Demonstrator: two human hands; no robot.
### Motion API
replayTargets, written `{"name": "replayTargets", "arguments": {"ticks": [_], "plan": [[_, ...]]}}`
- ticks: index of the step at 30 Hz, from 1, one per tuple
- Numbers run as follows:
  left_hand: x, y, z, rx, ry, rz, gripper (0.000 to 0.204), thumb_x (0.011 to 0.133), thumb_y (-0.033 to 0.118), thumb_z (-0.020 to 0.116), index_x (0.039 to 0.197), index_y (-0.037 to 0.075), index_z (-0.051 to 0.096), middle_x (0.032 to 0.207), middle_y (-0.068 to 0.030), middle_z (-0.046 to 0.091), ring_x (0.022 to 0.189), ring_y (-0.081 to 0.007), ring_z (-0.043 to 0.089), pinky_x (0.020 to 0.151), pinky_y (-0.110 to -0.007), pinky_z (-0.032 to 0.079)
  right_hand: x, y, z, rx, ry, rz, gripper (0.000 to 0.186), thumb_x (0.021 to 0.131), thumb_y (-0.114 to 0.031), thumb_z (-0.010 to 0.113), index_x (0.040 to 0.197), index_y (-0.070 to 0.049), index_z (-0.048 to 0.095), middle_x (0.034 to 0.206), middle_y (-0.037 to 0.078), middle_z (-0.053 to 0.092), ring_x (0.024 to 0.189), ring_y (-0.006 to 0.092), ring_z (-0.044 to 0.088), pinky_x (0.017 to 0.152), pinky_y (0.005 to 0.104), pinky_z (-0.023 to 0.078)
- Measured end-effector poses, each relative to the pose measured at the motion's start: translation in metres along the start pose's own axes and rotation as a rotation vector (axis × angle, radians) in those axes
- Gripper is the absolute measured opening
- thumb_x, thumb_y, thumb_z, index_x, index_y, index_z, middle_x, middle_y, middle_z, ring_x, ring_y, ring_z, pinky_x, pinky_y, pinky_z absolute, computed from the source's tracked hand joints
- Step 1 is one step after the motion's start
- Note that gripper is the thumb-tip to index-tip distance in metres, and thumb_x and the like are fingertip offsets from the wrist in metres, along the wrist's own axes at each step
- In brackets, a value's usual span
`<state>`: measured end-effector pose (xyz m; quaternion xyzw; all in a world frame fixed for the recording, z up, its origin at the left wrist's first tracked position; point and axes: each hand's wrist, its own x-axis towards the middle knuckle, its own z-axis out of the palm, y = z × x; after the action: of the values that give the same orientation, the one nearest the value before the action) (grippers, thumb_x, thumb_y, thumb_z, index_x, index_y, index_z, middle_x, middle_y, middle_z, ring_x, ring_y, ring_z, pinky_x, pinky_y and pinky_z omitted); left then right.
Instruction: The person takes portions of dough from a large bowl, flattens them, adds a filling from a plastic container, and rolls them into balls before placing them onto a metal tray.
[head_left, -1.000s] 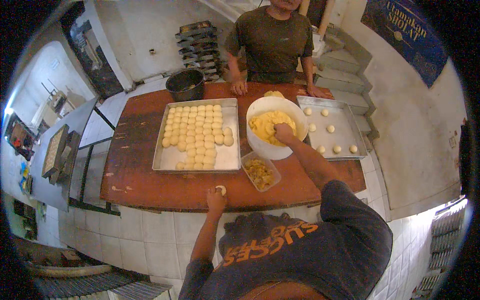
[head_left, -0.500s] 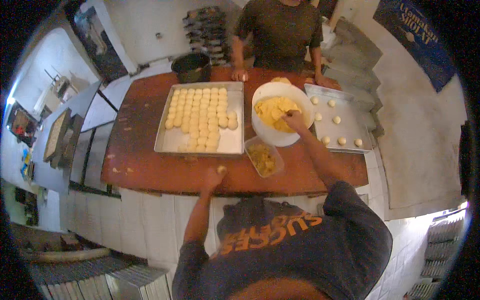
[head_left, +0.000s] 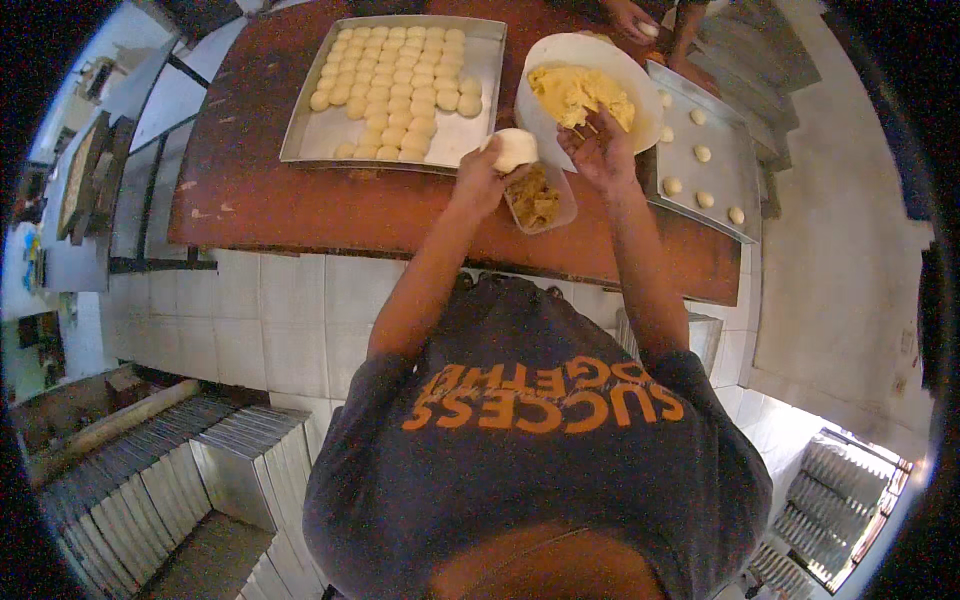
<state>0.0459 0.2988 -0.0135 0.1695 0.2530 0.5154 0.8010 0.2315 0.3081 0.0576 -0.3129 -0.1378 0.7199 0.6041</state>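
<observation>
My left hand (head_left: 482, 180) grips a pale, flattened piece of dough (head_left: 515, 150), raised over a clear plastic tub (head_left: 535, 205) of brownish-yellow chunks. Just to its right, my right hand (head_left: 595, 150) is open at the front of the white bowl (head_left: 648, 110) of yellow, paste-like filling (head_left: 560, 85), fingers apart with yellow bits at their tips. A metal tray (head_left: 460, 130) at the left holds several rows of round dough balls (head_left: 390, 90). Another tray (head_left: 735, 180) at the right carries several spaced-out balls.
At the far edge of the wooden table (head_left: 230, 170), another person's hand (head_left: 630, 20) holds a small white ball. A side table (head_left: 75, 200) with stacked wooden trays stands left. Stacked metal pans (head_left: 245, 455) lie below left, and more metal racks (head_left: 820, 510) below right.
My left hand has risen from the table to beside the bowl with the dough. My right hand has drawn back from inside the filling, fingers spreading. The view has tilted downward.
</observation>
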Motion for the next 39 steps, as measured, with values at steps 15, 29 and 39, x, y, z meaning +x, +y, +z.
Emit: {"name": "replayTargets", "arguments": {"ticks": [15, 29, 39], "plan": [[0.003, -0.007, 0.033, -0.097, -0.006, 0.018, 0.040, 0.090, 0.034, 0.037, 0.108, 0.000, 0.046, 0.105, -0.0135, 0.053, 0.095, -0.0266, 0.052, 0.082, -0.040, 0.045, -0.011, 0.039, 0.011, -1.765, -0.435, -1.002, 0.030, 0.072, -0.016, 0.060, 0.096, 0.001, 0.056, 0.087, 0.020, 0.059, 0.081, 0.0317, 0.058, 0.076, 0.0361, 0.046], [-0.035, -0.003, 0.018, 0.065, -0.015, 0.077, 0.037, 0.091, 0.030, 0.035, 0.113, 0.001, 0.042, 0.108, -0.0120, 0.051, 0.102, -0.0250, 0.050, 0.089, -0.039, 0.042, -0.017, 0.047, 0.021, -1.158, -0.087, -0.308, 0.028, 0.075, -0.016, 0.064, 0.095, 0.003, 0.059, 0.086, 0.010, 0.063, 0.077, 0.0145, 0.057, 0.068, 0.0265, 0.046], [-0.064, 0.004, 0.064, -0.204, -0.153, 0.042, 0.041, 0.091, 0.038, 0.032, 0.116, 0.006, 0.037, 0.107, -0.0075, 0.049, 0.100, -0.0189, 0.048, 0.085, -0.036, 0.042, -0.044, 0.045, 0.034, -1.489, -0.092, -0.725, 0.026, 0.071, -0.015, 0.066, 0.094, -0.003, 0.061, 0.092, 0.011, 0.060, 0.084, 0.0206, 0.057, 0.076, 0.0303, 0.045]]}}
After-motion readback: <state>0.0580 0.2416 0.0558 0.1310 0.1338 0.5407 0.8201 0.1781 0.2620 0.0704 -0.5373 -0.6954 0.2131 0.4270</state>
